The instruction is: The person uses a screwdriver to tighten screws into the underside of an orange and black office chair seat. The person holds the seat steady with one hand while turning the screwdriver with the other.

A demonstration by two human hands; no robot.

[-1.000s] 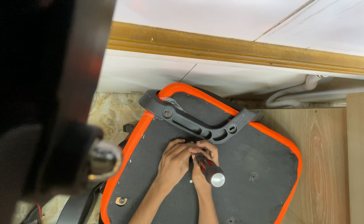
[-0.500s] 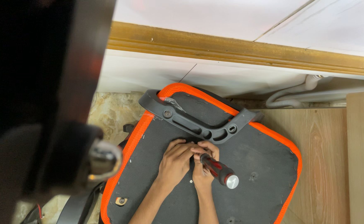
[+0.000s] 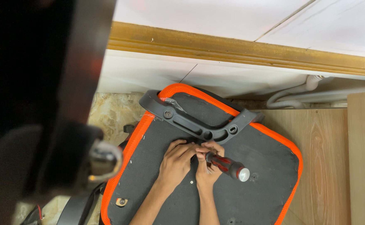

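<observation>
- The right hand sits low in the middle of the frame, its grip clamped on a screwdriver with a red-and-black handle and a silver butt cap.
- The screwdriver lies tilted, its butt pointing to the lower right and its front end hidden among the fingers of both hands, so the tip cannot be seen.
- The left hand lies just beside the right one, touching it. Its fingers are curled together at the spot where the tool's front end disappears. Whether its grip is pinched on something small cannot be told.
- Both hands rest on the dark grey underside of a chair seat edged with orange mesh, which fills the lower centre and lower right of the frame.
- A grey plastic bracket with bolt holes curves across the upper part of the seat, just above the fingertips.
- A small screw hole shows in the seat just right of the tool's butt cap.
- A metal fitting sits at the seat's lower left edge.
- The seat lies on a wooden floor, with a white hose along the wall at upper right.
- A blurred dark chair part fills the left of the frame.
</observation>
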